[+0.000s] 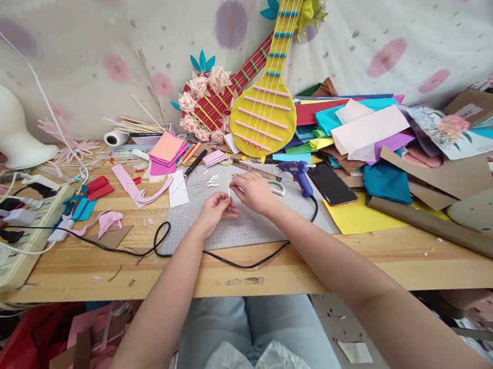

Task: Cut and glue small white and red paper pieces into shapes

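Observation:
My left hand (214, 208) and my right hand (252, 191) meet over a grey cutting mat (258, 223) on the wooden table (321, 264). Both pinch a small white strip of paper (230, 194) held between the fingertips. Several small white paper bits (210, 183) lie on the mat just beyond my left hand. A blue glue gun (299, 174) rests to the right of my right hand, its black cable (235, 262) looping along the mat's near edge.
A black phone (330, 183) lies on yellow paper (360, 215). Coloured paper sheets (366, 135) pile up at right. Yellow (266, 109) and red (218, 104) paper guitars lean on the back wall. Pink paper squares (167, 152), scraps and a power strip (16, 242) sit at left.

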`<control>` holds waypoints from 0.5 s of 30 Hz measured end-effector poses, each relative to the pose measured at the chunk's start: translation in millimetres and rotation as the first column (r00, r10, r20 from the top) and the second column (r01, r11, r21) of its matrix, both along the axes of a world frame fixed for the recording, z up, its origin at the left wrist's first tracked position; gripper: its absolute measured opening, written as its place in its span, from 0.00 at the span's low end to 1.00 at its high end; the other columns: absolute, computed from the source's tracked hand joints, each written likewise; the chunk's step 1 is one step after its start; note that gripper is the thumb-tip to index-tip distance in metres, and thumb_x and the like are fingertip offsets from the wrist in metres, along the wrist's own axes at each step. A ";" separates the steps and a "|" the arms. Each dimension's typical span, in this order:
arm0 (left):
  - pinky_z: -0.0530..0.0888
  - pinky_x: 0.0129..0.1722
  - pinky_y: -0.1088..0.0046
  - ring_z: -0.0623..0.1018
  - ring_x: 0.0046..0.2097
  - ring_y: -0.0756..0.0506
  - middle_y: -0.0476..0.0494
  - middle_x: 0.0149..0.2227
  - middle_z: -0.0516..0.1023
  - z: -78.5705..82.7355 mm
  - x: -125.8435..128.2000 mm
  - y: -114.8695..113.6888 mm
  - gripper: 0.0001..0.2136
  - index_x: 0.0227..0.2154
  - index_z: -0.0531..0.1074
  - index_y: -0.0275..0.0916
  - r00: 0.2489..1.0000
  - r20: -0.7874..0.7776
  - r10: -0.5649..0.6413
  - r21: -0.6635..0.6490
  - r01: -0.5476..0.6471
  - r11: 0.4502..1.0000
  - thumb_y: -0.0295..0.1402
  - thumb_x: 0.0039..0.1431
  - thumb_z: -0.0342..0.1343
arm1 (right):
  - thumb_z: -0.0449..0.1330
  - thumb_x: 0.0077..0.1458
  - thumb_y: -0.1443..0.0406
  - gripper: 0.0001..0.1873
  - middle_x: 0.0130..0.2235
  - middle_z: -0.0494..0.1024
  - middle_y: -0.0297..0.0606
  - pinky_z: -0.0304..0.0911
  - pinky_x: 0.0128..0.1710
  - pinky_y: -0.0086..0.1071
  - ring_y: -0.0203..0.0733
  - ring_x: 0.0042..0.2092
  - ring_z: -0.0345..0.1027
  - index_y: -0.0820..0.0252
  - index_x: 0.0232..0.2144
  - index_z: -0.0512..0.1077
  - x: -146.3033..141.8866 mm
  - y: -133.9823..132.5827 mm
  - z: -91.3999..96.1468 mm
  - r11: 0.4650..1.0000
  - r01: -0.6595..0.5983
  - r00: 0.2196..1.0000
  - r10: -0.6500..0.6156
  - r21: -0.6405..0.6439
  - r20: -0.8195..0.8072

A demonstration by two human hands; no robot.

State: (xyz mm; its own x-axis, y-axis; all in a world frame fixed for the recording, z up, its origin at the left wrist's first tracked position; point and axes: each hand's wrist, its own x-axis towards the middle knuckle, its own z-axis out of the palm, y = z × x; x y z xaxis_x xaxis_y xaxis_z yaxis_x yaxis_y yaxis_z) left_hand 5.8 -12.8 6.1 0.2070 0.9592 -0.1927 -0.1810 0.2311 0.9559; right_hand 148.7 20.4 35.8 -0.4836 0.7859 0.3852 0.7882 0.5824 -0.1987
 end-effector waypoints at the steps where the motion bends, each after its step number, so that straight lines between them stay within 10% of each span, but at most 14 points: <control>1: 0.74 0.27 0.75 0.75 0.26 0.52 0.51 0.24 0.71 0.0 0.0 -0.1 0.06 0.29 0.63 0.35 1.000 0.002 0.000 0.000 0.000 1.000 0.31 0.51 0.53 | 0.49 0.57 0.64 0.11 0.37 0.75 0.40 0.52 0.41 0.34 0.42 0.41 0.65 0.60 0.34 0.71 0.2 0.7 -0.3 1.000 0.017 1.000 -0.017 -0.001 -0.003; 15: 0.75 0.27 0.74 0.76 0.26 0.52 0.50 0.24 0.71 -1.5 -1.6 0.5 0.08 0.30 0.63 0.35 0.999 0.038 -0.005 -0.008 0.005 1.000 0.32 0.50 0.55 | 0.51 0.54 0.64 0.09 0.36 0.74 0.40 0.54 0.40 0.32 0.41 0.39 0.65 0.59 0.32 0.70 1.3 -2.6 -8.2 0.999 0.015 0.995 -0.019 -0.043 -0.100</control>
